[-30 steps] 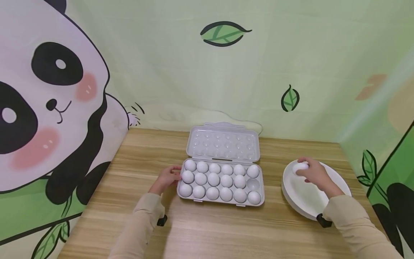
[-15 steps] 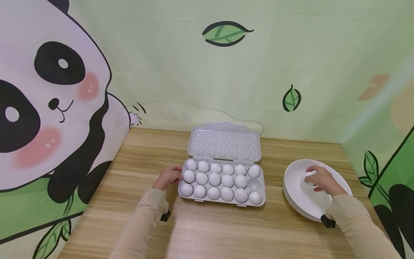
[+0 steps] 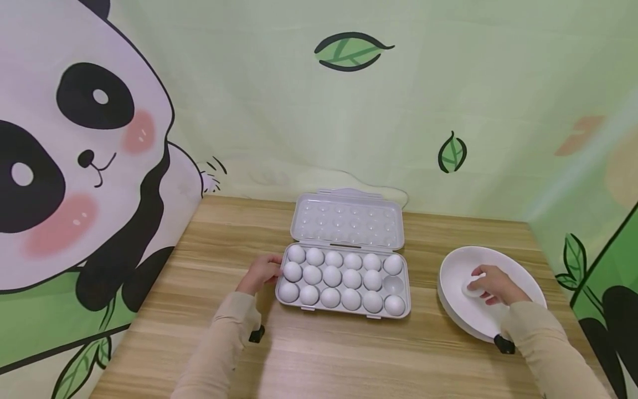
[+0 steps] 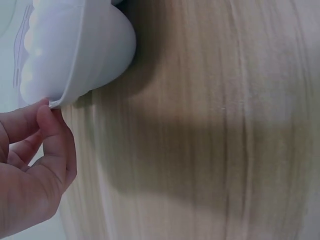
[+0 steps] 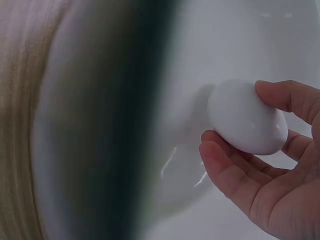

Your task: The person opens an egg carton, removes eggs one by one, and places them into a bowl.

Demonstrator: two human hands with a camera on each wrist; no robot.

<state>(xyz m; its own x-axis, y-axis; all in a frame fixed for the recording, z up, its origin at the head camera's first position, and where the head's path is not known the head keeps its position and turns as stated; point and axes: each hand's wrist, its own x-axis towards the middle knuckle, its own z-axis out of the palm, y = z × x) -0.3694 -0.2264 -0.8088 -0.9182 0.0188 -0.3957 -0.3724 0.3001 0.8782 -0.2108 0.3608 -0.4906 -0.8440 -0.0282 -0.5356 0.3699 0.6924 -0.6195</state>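
Observation:
An egg box (image 3: 344, 313) stands with its lid (image 3: 347, 219) folded back, its cups full of white eggs (image 3: 331, 276) apart from one bare cup (image 3: 393, 284) in the right-hand column. At its left end my left hand (image 3: 259, 274) pinches the rim between thumb and fingers, plain in the left wrist view, where the rim (image 4: 70, 85) meets the fingertips. Over on the right, my right hand (image 3: 495, 285) holds a white egg (image 5: 245, 117) low inside a white bowl (image 3: 451, 265). Thumb and fingers curl round that egg; whether it touches the bowl's bottom I cannot tell.
Both things stand on a wood-grain table (image 3: 319, 360). Behind it hangs a pale green cloth (image 3: 259, 111) printed with a panda and leaves. A dark blurred strip (image 5: 135, 120) crosses the right wrist view.
My right hand has brought the egg from near the bowl's far-left rim down toward its middle. The left hand keeps its place on the egg box. The head view has shifted slightly.

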